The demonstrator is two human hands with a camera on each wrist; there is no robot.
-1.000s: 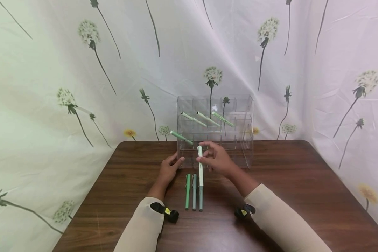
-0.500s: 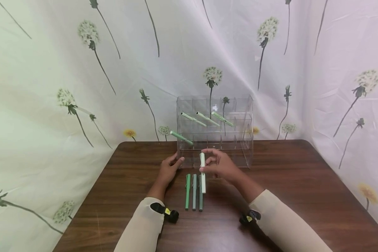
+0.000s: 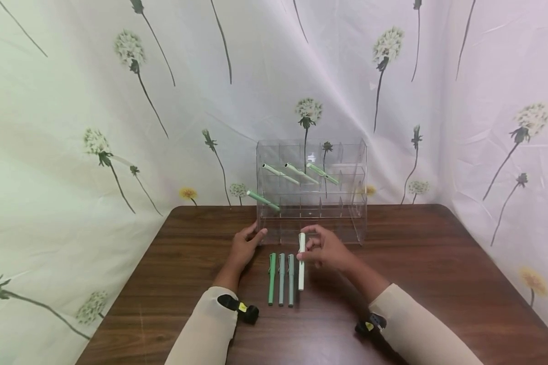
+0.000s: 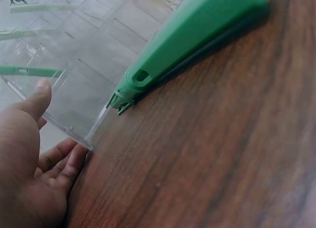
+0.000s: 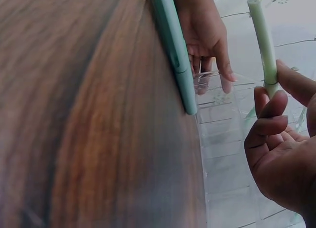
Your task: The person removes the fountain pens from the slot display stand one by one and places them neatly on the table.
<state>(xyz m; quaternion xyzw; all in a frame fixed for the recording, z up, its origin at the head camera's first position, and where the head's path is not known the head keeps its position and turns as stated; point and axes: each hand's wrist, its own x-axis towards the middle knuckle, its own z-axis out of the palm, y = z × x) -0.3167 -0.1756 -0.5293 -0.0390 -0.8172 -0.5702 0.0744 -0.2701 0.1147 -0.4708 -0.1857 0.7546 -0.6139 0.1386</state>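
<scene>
My right hand (image 3: 331, 249) pinches a pale mint pen (image 3: 301, 268) between thumb and fingers, clip end up. In the right wrist view the pale pen (image 5: 264, 40) stands clear of the table. To its left lie a green pen (image 3: 272, 279) and two grey-green pens (image 3: 281, 279), side by side. My left hand (image 3: 245, 246) holds the lower left corner of a clear acrylic organizer (image 3: 312, 200), thumb at the front edge in the left wrist view. A darker green pen (image 3: 262, 200) leans from the organizer's left side; several paler pens (image 3: 301, 172) rest in a higher tier.
The organizer stands at the back of a dark wooden table (image 3: 420, 274). A white curtain (image 3: 201, 76) with dandelion prints hangs behind and at both sides. A wrist camera (image 3: 248, 312) sits on each sleeve.
My right hand has drawn the pale pen down and to the right, from in front of the organizer to the right of the lying pens. The left hand has stayed put.
</scene>
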